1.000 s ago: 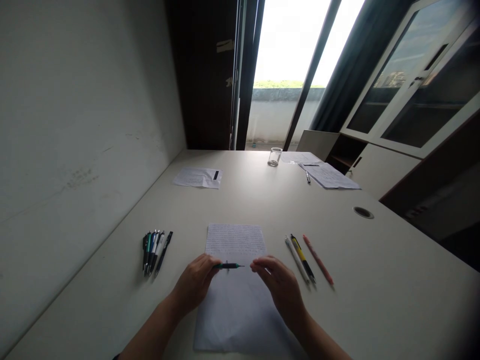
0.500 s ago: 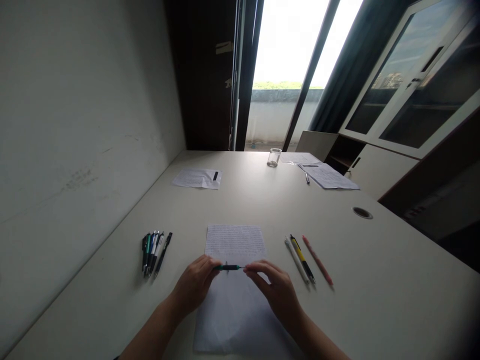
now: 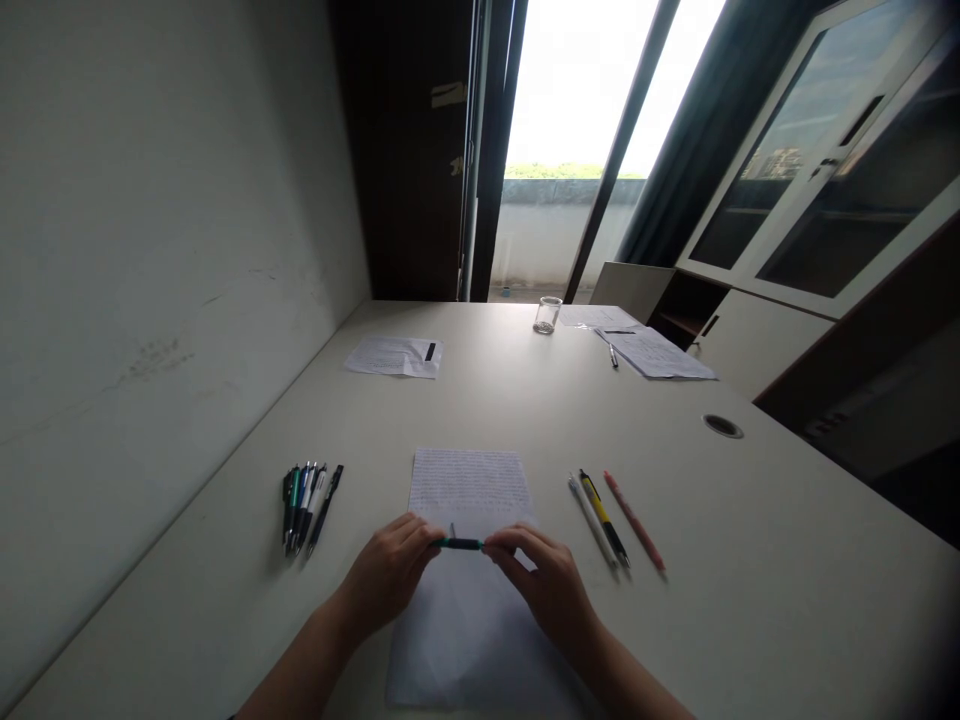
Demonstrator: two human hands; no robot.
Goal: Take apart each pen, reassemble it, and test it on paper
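A pen with a dark grip and green ends (image 3: 461, 544) lies level between my two hands, above the paper. My left hand (image 3: 390, 565) is closed round its left end. The thumb and fingertips of my right hand (image 3: 544, 575) pinch its right end; whether they also hold a small part there is hidden. Just behind the pen a thin greyish piece (image 3: 452, 530) shows, too small to make out. Under both hands is a sheet of paper with handwritten lines (image 3: 472, 480), its lower part blank and shaded.
Several pens (image 3: 309, 510) lie bunched at the left. To the right are a white pen (image 3: 592, 520), a yellow and black pen (image 3: 604, 517) and a pink pen (image 3: 634, 522). Farther back stand a glass (image 3: 547, 315) and papers (image 3: 656, 353); another sheet (image 3: 394, 357) lies back left.
My right fingertips have moved left against the pen's barrel, covering the thin metal tip that showed before. The pen has come slightly lower in view.
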